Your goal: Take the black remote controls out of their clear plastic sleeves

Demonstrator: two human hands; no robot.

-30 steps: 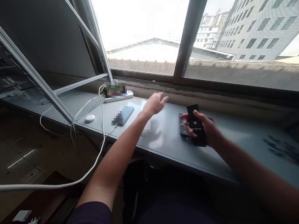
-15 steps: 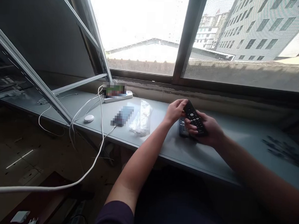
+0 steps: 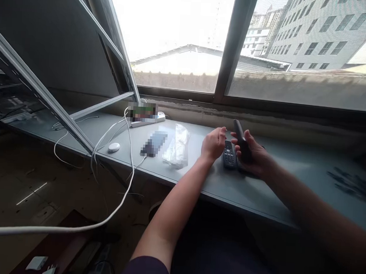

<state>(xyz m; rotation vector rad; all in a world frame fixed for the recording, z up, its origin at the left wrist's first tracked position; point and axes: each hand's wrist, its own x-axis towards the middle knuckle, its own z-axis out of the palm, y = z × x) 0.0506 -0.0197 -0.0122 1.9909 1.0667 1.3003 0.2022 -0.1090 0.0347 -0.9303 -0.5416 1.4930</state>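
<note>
My right hand [image 3: 253, 153] is closed around a black remote [image 3: 239, 134], tilted on its edge above the grey ledge [image 3: 275, 196]. A second black remote [image 3: 229, 154] lies flat on the ledge just left of that hand. My left hand [image 3: 212, 144] hovers beside this second remote, fingers loosely curled, holding nothing. A clear plastic bag [image 3: 178, 145] lies to the left of my left hand.
A phone [image 3: 154, 143] on a white cable lies beside the bag. A white power strip [image 3: 147, 117] sits by the window frame. A small white round device [image 3: 114, 147] and loose white cables [image 3: 109, 132] lie further left. A slanted metal frame [image 3: 43, 91] crosses the left side.
My left hand came back from the far side of the ledge, touched the held remote's top, then drew off to the left. My right hand turned that remote onto its edge. The plastic bag now lies uncovered.
</note>
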